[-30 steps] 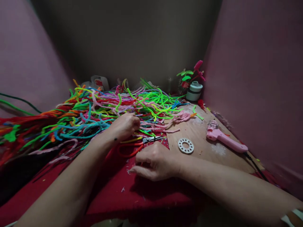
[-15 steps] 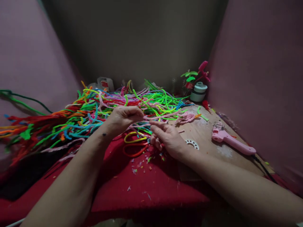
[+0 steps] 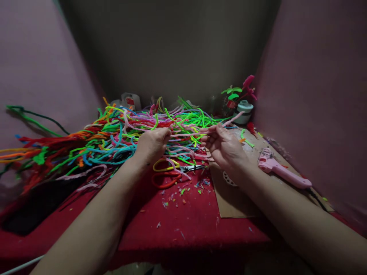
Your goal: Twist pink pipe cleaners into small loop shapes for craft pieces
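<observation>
A pink pipe cleaner (image 3: 185,134) stretches between my two hands, its free end rising to the upper right. My left hand (image 3: 153,143) is closed on its left part. Thumb and fingers of my right hand (image 3: 222,143) pinch it farther along. Behind and below lies a big heap of pipe cleaners (image 3: 197,118) in green, pink, orange, blue and red. Scissors (image 3: 168,179) with one yellow and one red handle loop rest just under my hands, blades toward the right.
A cardboard sheet (image 3: 232,204) on the red cloth (image 3: 172,236) carries a white disc with holes (image 3: 228,178) and a pink glue gun (image 3: 283,172). A small jar (image 3: 243,109) and pipe-cleaner flowers (image 3: 248,82) stand at the back right. Coloured scraps (image 3: 183,191) lie near the scissors.
My right hand has moved right and up along the pink pipe cleaner, away from my left hand. The scissors' blades and more of the cardboard now show.
</observation>
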Available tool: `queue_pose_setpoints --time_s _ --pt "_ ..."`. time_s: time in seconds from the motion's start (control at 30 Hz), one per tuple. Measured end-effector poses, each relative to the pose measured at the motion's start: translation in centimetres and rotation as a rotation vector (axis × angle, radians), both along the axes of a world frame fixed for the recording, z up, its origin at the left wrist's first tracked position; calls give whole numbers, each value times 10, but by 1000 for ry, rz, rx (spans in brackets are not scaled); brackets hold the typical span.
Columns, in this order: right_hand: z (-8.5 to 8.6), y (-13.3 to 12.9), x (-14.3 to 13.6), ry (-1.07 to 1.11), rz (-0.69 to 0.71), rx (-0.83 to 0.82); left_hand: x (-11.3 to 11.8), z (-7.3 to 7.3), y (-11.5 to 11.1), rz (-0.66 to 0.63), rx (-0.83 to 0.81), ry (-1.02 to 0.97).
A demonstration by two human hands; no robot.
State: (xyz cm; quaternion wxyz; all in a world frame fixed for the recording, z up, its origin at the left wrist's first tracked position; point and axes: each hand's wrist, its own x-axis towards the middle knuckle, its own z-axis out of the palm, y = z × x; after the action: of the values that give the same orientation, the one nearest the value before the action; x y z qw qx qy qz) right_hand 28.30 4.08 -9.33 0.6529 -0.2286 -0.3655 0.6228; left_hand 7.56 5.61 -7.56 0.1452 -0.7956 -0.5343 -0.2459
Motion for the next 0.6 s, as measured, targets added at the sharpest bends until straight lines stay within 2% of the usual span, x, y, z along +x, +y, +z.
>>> queue_pose_setpoints --time_s 0.17,0.27,0.4,0.5,0.6 --pt "-3 2 1 24 32 -4 8 0 -8 -98 36 -14" --pt "-2 0 0 17 54 8 11 -2 -9 -114 84 1" --pt "1 -4 2 7 197 -17 11 -4 -8 -135 119 -5" --pt "2 -10 0 -83 289 40 12 -4 -10 -124 135 8" --pt "1 -19 -5 -269 261 146 17 -3 -15 -125 173 90"
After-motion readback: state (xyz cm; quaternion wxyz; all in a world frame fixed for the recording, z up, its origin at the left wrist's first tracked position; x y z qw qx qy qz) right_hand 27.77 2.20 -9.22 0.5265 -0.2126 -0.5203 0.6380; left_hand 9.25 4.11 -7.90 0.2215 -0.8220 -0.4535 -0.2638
